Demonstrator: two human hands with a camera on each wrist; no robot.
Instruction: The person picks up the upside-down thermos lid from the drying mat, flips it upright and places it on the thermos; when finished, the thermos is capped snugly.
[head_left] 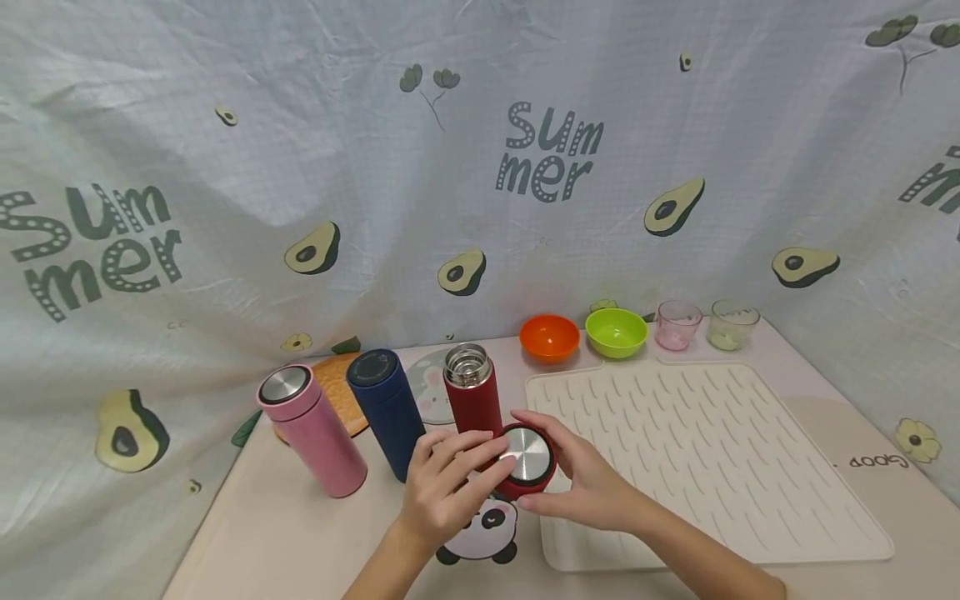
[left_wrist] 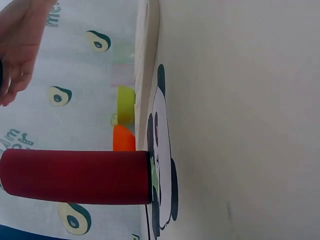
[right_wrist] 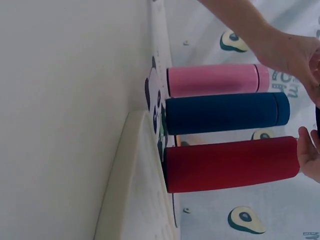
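A red lid [head_left: 528,458] with a steel top is held just in front of the red bottle [head_left: 472,396], whose steel mouth is uncovered. My left hand [head_left: 446,487] grips the lid's left rim with its fingertips. My right hand [head_left: 577,483] curls round the lid's right side, thumb above and fingers below. The red bottle [right_wrist: 230,165] stands upright on the table in the right wrist view, beside the blue bottle [right_wrist: 225,112] and the pink bottle [right_wrist: 215,80]. The left wrist view shows the red bottle [left_wrist: 75,177] standing on a panda coaster [left_wrist: 162,165].
A pink bottle [head_left: 311,429] and a blue bottle [head_left: 386,408], both capped, stand left of the red one. A white ridged mat [head_left: 697,450] lies to the right. Behind it sit an orange bowl [head_left: 549,336], a green bowl [head_left: 616,331] and two small glasses [head_left: 677,324]. A printed cloth hangs behind.
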